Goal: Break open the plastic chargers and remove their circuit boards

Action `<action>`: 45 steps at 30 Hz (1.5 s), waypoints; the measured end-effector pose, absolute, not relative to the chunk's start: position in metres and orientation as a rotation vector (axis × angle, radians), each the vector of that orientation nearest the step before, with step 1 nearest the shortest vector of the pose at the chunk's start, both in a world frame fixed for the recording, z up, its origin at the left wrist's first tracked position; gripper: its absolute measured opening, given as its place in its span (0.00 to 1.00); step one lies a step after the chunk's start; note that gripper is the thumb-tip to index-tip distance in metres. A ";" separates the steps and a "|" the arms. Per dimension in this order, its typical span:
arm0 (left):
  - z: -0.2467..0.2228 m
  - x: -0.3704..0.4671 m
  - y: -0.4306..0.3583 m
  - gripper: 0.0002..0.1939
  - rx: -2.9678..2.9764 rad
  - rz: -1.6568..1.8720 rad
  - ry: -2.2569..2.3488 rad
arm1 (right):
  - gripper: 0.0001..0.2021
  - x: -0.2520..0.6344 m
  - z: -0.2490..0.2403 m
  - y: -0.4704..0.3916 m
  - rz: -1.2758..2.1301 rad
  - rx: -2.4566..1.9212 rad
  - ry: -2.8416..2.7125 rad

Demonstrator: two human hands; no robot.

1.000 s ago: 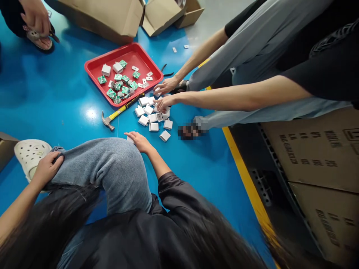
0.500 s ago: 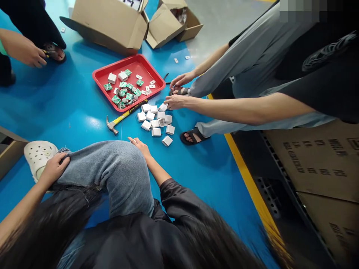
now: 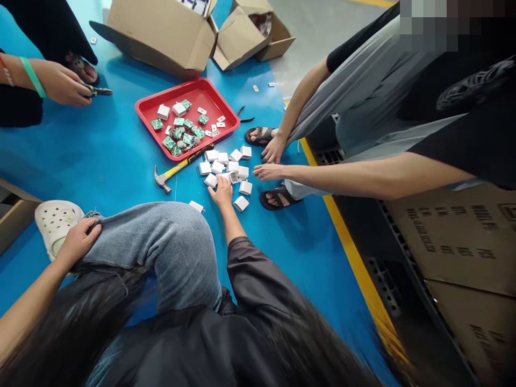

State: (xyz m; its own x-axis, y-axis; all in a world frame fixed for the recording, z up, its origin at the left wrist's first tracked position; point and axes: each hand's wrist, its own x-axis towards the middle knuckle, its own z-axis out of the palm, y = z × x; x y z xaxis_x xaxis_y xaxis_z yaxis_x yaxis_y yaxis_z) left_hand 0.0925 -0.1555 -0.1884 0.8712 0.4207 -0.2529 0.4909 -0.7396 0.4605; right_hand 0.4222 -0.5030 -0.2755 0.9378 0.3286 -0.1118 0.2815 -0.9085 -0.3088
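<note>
My right hand [image 3: 223, 193] reaches into a loose pile of white plastic charger housings [image 3: 233, 167], its thumb and fingers apart over the near edge. It covers part of the pile, and I see nothing gripped in it. A single white housing [image 3: 196, 206] lies apart on the floor by my knee. My left hand [image 3: 83, 239] rests on my lower leg, fingers laid over the jeans. A claw hammer [image 3: 176, 169] with a yellow and black handle lies between the pile and a red tray [image 3: 145, 124]. Green circuit boards [image 3: 179, 122] and white pieces lie in that tray.
At right, a co-worker's hands [image 3: 271, 171] are near the pile. Another person's hand [image 3: 64, 83] holds pliers [image 3: 101, 91] at upper left. Open cardboard boxes [image 3: 161, 40] stand behind the tray. Black-handled pliers [image 3: 246, 119] lie at its right corner.
My right hand has moved from beside my knee to the pile, leaving one housing on the floor. The co-worker's hands have drawn back from the pile, and the other person's pliers have moved right.
</note>
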 end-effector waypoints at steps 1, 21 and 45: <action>-0.190 0.092 -0.155 0.23 2.513 -0.180 0.661 | 0.32 0.425 -0.280 -0.500 0.246 -2.833 -0.461; -0.178 0.095 -0.162 0.22 2.501 -0.180 0.665 | 0.22 0.522 -0.246 -0.449 0.486 -2.703 -1.844; -0.179 0.095 -0.157 0.20 2.547 -0.224 0.703 | 0.41 0.408 -0.239 -0.485 0.943 -2.672 -0.983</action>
